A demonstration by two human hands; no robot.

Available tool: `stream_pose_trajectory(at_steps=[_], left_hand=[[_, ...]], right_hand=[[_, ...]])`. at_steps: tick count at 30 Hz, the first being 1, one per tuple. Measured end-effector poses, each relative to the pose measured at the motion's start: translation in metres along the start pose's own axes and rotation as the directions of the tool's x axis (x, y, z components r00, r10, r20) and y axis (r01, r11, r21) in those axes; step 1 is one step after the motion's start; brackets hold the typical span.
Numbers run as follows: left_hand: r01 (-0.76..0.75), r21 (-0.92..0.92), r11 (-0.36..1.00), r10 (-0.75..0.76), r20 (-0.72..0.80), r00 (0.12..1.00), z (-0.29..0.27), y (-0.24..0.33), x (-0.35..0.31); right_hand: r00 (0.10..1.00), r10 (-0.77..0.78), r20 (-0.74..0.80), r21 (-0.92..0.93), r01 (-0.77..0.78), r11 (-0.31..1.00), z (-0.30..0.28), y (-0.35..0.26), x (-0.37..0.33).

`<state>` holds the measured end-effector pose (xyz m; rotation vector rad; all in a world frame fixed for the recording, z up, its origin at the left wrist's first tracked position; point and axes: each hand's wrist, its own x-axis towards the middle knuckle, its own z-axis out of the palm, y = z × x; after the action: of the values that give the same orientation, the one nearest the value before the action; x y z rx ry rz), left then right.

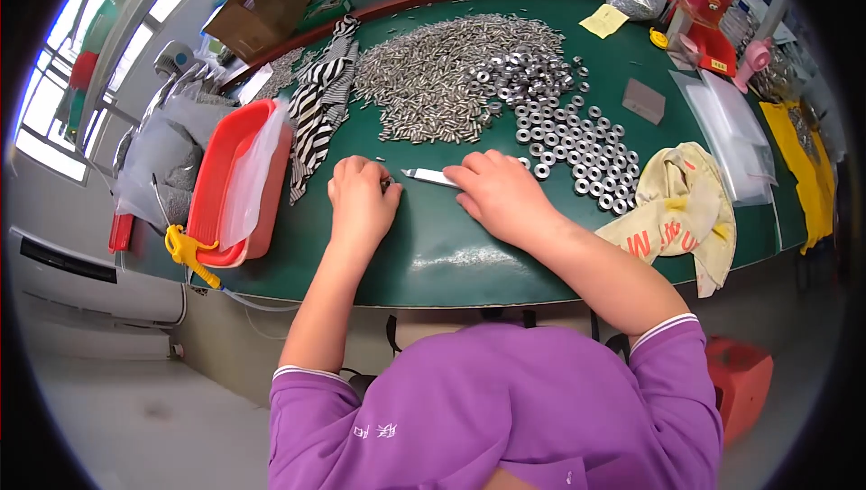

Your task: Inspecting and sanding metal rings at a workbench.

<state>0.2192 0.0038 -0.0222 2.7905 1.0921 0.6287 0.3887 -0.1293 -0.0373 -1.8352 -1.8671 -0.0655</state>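
My left hand (361,197) rests on the green table (433,256) with its fingers curled around a small dark metal part (386,185). My right hand (501,194) lies beside it, fingers closed on a slim silver tool (429,177) whose tip points left toward the left hand. Beyond both hands lies a large heap of small silver pins (433,75). To the right of the heap, several round metal rings (577,143) are spread over the table, close to my right hand.
A red tray (225,179) with a plastic bag stands at the left edge, a striped cloth (320,102) beside it. A yellow cloth (681,210) lies right, clear bags (731,129) beyond. A cardboard box (262,8), bowls and a red device (708,17) line the back.
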Motion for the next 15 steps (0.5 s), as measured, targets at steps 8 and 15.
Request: stream_pose_trajectory(at_steps=[8,15], left_hand=[[0.162,-0.944,0.287,-0.155,0.121,0.980,-0.020,0.030,0.034],[0.247,-0.968,-0.036,-0.182,0.249,0.951,0.018,0.023,0.031]], right_hand=[[0.999,0.038,-0.006,-0.015,-0.038,0.999,0.002,0.003,0.000],[0.964,0.167,-0.208,0.012,-0.168,0.986,-0.044,0.021,0.014]])
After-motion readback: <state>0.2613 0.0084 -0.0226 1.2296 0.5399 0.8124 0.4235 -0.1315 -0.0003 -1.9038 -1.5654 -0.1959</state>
